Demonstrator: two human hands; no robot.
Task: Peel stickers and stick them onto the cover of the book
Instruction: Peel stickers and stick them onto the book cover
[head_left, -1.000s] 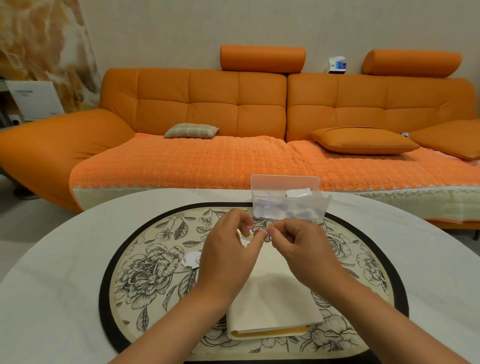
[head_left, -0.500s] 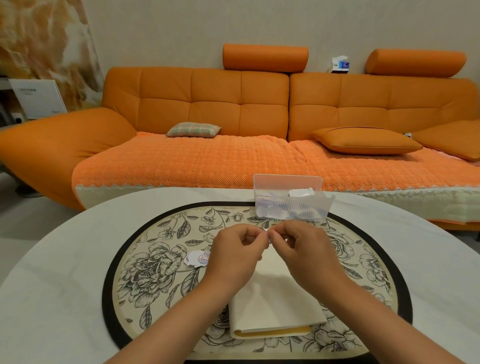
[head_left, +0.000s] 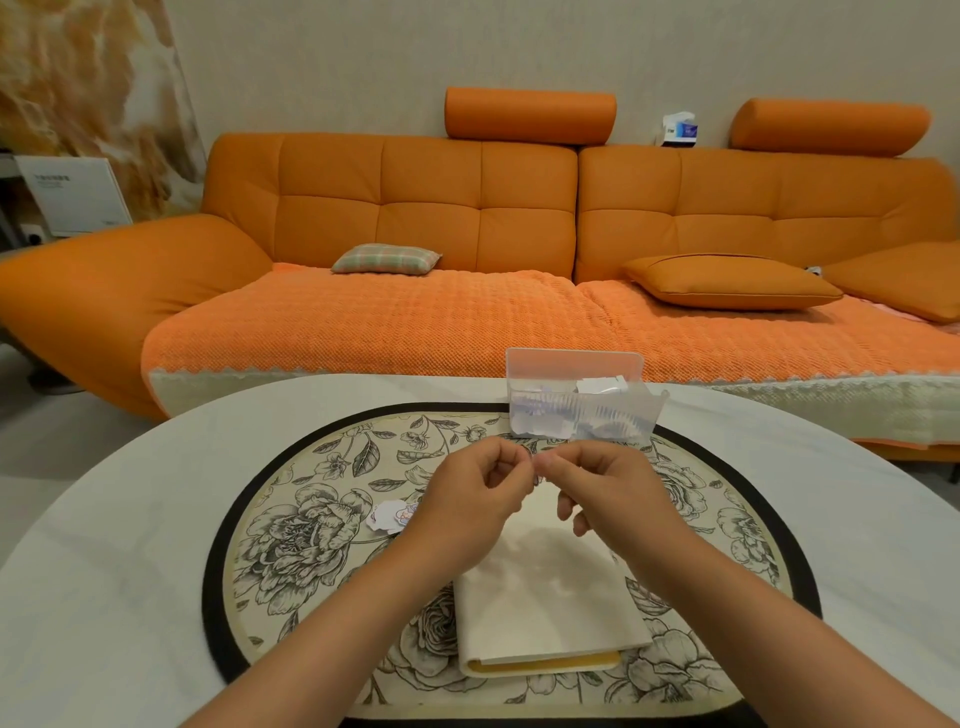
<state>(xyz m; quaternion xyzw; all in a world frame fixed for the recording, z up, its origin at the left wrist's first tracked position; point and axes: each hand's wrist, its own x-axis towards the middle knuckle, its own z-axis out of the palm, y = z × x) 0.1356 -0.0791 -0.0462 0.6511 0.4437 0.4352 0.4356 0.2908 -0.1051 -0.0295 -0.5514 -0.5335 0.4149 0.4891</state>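
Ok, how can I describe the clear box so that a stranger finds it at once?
Start at the white table before the orange sofa. On its flowered mat, at the far edge beyond the book, stands the box. It alone is see-through, with paper pieces inside.

Your book lies closed and flat on the mat, plain cream cover up, a yellow edge toward you. A few loose stickers lie just left of it. More stickers sit in the clear box beyond it. 1 sticker, almost hidden, is pinched between your left hand and right hand.
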